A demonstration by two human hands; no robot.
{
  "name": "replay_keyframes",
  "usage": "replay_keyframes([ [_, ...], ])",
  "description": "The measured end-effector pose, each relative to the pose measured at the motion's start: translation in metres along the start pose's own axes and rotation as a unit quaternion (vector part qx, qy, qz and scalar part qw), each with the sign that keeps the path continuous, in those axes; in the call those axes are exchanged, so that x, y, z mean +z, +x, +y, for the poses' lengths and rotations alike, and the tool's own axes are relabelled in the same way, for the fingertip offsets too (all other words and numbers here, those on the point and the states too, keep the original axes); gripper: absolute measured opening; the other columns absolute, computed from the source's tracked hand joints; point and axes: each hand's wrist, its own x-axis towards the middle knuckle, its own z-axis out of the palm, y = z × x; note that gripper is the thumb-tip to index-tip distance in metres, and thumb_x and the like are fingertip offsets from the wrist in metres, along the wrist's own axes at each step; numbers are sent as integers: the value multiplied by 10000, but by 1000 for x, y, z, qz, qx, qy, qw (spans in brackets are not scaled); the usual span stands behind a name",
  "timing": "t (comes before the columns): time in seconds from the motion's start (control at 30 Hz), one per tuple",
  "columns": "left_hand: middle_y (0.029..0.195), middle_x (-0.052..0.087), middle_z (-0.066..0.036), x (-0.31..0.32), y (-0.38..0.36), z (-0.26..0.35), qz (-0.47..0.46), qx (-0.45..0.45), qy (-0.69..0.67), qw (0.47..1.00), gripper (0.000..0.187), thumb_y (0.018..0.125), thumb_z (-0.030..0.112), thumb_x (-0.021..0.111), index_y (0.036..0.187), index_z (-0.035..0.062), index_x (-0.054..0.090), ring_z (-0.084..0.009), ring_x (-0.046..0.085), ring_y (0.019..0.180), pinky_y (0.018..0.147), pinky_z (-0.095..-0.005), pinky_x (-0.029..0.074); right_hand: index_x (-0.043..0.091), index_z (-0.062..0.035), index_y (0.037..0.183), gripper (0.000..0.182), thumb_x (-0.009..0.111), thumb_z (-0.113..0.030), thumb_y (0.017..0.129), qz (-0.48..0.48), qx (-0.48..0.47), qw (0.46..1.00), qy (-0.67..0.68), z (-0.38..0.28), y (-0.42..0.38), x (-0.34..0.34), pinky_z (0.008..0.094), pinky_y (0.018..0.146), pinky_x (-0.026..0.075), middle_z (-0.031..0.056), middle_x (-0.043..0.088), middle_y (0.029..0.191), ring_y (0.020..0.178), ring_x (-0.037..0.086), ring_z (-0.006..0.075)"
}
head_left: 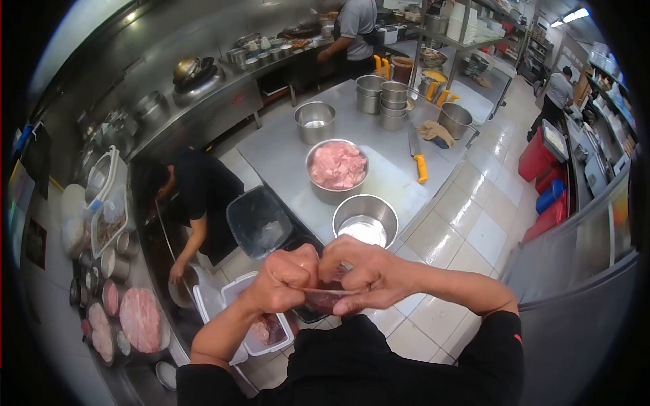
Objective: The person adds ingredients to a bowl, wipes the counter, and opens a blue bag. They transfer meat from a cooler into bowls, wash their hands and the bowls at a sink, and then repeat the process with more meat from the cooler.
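Note:
My left hand (pixel 283 279) and my right hand (pixel 362 272) are close together in front of my chest, fingers curled. Between them stretches a thin see-through plastic bag (pixel 323 298) with a reddish tint; both hands grip it, and its lower part is hard to make out. Just beyond my hands, an empty steel pot (pixel 365 220) stands at the near edge of the steel table. Behind it, a second steel pot (pixel 337 191) is heaped with raw pink meat (pixel 338 165). Both are by a white cutting board (pixel 393 183).
A yellow-handled knife (pixel 418 161) lies on the table's right. A black bin (pixel 259 222) stands at its left edge. Below my left arm is a white tub (pixel 283 340) with meat inside. A co-worker in black (pixel 203 196) bends at the left; others stand farther off.

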Motion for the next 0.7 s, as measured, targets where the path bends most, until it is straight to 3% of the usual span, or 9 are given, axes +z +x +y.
replay_keyframes([
  [0.03,575,471,-54,-4,4,0,-58,5,11,998,204,516,-17,528,488,27,331,-226,388,613,602,-343,309,401,-22,531,457,738,-221,768,-2,-1,1000,-2,-1,-6,2,330,540,383,52,442,604,593,466,194],
  [0.07,571,485,-53,-8,12,-1,-119,41,71,989,184,502,14,551,485,37,369,-236,403,581,606,-355,308,388,-22,526,459,731,-199,776,-13,58,994,96,-3,-15,5,323,522,373,53,435,587,565,453,192],
  [0.1,571,485,-53,-6,15,1,-118,41,71,990,184,502,14,551,485,37,369,-236,403,581,606,-355,308,376,-21,521,463,723,-178,784,-24,118,974,193,-5,-19,6,317,505,363,54,429,570,537,440,190],
  [0.2,561,494,-35,-2,22,9,-182,83,272,941,145,484,123,608,508,78,473,-234,447,565,615,-356,322,371,-33,508,467,708,-178,796,-81,103,989,70,-18,-22,-8,355,437,319,69,422,500,448,435,229],
  [0.3,577,500,-24,5,19,11,-213,67,334,916,146,511,161,625,515,89,498,-226,449,572,618,-352,327,389,-54,493,463,706,-224,784,-119,66,990,-37,-28,-27,-18,380,409,326,79,437,466,425,459,276],
  [0.4,588,500,-16,9,12,9,-226,46,363,903,211,564,219,673,519,98,506,-219,467,629,642,-351,344,446,-82,542,407,647,-328,797,-255,63,938,-228,-41,-38,-31,366,422,400,60,462,474,442,501,273],
  [0.53,631,486,-10,-1,6,8,-253,23,406,878,254,560,250,727,568,118,510,-214,473,682,674,-354,366,466,-74,601,365,625,-326,812,-308,75,900,-299,-57,-44,-48,357,472,430,53,487,512,474,529,251],
  [0.63,651,475,-6,-4,7,7,-262,25,401,877,261,526,214,732,581,126,493,-214,473,696,677,-346,375,469,-77,636,284,624,-275,768,-340,76,884,-311,-65,-49,-57,335,530,449,49,501,549,522,547,225],
  [0.7,658,468,-4,-8,7,6,-267,26,399,877,275,506,194,733,583,128,478,-216,473,707,673,-339,380,462,-86,640,203,623,-205,674,-376,65,852,-357,-68,-55,-64,323,554,449,43,490,563,554,546,210],
])
